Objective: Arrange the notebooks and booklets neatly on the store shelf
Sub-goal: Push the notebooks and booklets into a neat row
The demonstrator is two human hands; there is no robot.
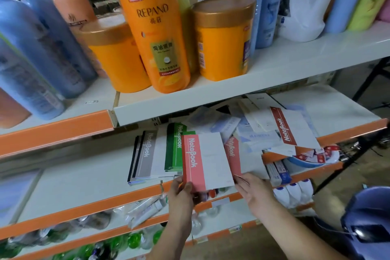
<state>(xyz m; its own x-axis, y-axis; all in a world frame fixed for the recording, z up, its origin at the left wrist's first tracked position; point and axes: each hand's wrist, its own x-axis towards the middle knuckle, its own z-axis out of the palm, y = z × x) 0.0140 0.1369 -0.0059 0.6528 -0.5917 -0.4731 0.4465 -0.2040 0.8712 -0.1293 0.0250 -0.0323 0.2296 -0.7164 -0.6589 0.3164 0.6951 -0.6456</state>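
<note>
My left hand [181, 192] grips the lower left corner of a pink-spined notebook [207, 161], held over the front edge of the middle shelf [84, 186]. My right hand [252, 190] touches the lower right edge of that notebook and the bottom of a second pink notebook [236, 157] lying beside it. Left of them lie a neat stack of grey notebooks [145, 156] and a stack of green notebooks [175, 150]. To the right sits a loose heap of booklets [253, 131], with a red-spined notebook [293, 129] on top.
The shelf above carries an orange shampoo bottle [154, 27], orange jars [223, 38] and blue bottles [38, 48]. Lower shelves hold tubes [145, 211], white bottles [293, 192] and green bottles [126, 240]. A blue plastic stool [369, 217] stands at the right.
</note>
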